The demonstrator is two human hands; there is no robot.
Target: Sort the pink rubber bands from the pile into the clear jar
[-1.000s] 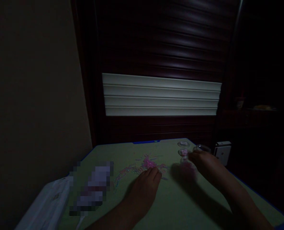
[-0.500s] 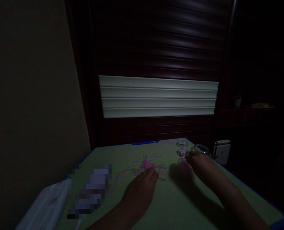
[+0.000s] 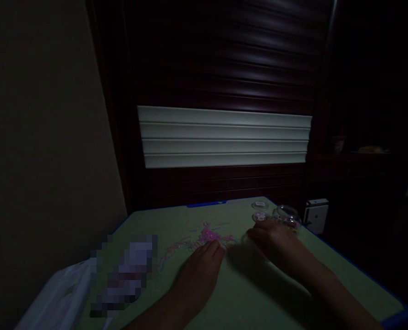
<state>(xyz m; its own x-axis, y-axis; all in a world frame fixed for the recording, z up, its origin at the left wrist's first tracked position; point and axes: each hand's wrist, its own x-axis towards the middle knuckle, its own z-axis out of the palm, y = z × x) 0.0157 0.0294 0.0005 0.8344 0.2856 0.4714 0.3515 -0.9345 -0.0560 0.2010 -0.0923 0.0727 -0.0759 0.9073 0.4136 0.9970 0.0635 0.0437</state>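
Note:
A pile of small pink and pale, thin pieces (image 3: 209, 234) is spread over the green table (image 3: 245, 298). At the pile's near edge is my left hand (image 3: 206, 263), its fingers drawn together; what they hold, if anything, is too small to tell. My right hand (image 3: 271, 238) hovers to the right of the pile, fingertips pinched, their contents hidden in the dim light. Just beyond it sit a clear jar (image 3: 286, 217) with colourful bits inside and a small round container (image 3: 260, 217) with pinkish contents. A clear lid (image 3: 260, 205) lies farther back.
A white box (image 3: 57, 293) and a pixelated object (image 3: 130, 275) lie at the table's left. Behind stands a dark slatted panel with a pale band (image 3: 224, 140). A white box-like object (image 3: 317, 215) is beyond the right edge.
My right hand has moved left, away from the containers and towards the pile, uncovering more of the jar. My left hand has barely moved. The whole view has shifted slightly.

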